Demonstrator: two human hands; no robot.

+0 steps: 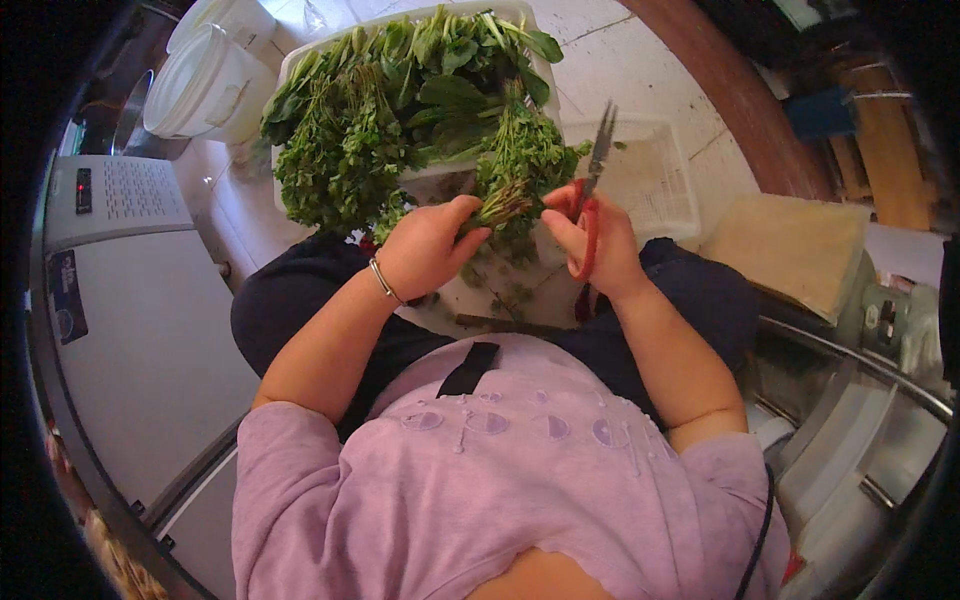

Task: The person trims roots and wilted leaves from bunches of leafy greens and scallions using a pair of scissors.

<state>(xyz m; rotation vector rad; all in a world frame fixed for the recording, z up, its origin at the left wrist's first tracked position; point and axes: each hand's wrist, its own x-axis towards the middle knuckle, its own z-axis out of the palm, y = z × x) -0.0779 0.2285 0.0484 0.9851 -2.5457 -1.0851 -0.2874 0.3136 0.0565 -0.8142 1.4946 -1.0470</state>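
Note:
My left hand point(431, 244), with a metal bracelet at its wrist, grips a bunch of leafy herbs by its stems point(504, 206); the brownish root ends point towards my right hand. In my right hand point(600, 236) is a pair of red-handled scissors point(586, 244), blades pointing up and away from me. Its thumb and fingertips are close beside the stem ends; whether they touch is not plain. Beyond both hands, a white plastic crate point(551, 90) is heaped with leafy greens point(450, 97) and bunches of herbs point(345, 150).
Right of the crate, a white plastic basket point(660, 172) lies on the tiled floor point(637, 60). White buckets point(217, 90) stand at the back left, near a white appliance point(142, 322). Loose leaf scraps point(510, 296) lie between my knees. A flat board-like item point(787, 247) is at the right.

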